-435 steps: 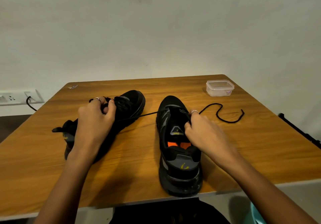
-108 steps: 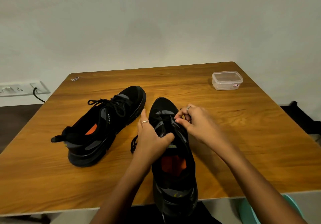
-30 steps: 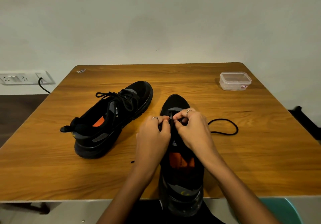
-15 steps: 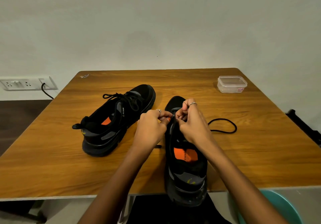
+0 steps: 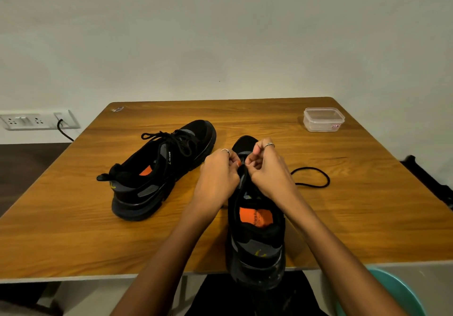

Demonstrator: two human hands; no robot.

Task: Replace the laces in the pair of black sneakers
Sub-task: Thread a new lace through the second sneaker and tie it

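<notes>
Black on black makes this fiddly: near sneaker standing toe-away on the wooden counter, heel hanging over the near edge, orange insole showing, tongue area mostly hidden behind both hands. Second sneaker lying to the left, angled, already laced with a loose bow on top.

Likely trouble from here — missing an eyelet or crossing the lace the wrong way, since dark lace against dark upper gives little contrast and the knuckles block the view of the eyelets. Also a risk of uneven ends: a long loop trailing on the counter to the right of the shoe, while a short dark bit peeking out beside the left wrist may be the other end — too small to tell. A hard tug could drag the shoe back off the edge, given the overhanging heel. Fraying or bending of the lace tip cannot be judged.

Left hand curled tight, thumb and forefinger pinching at the upper just behind the toe, ring visible on one finger. Right hand likewise curled, fingertips meeting the left's over the eyelet row, apparently nipping the lace, though the exact contact stays hidden. Clear plastic box sitting well apart at the far right corner.
</notes>
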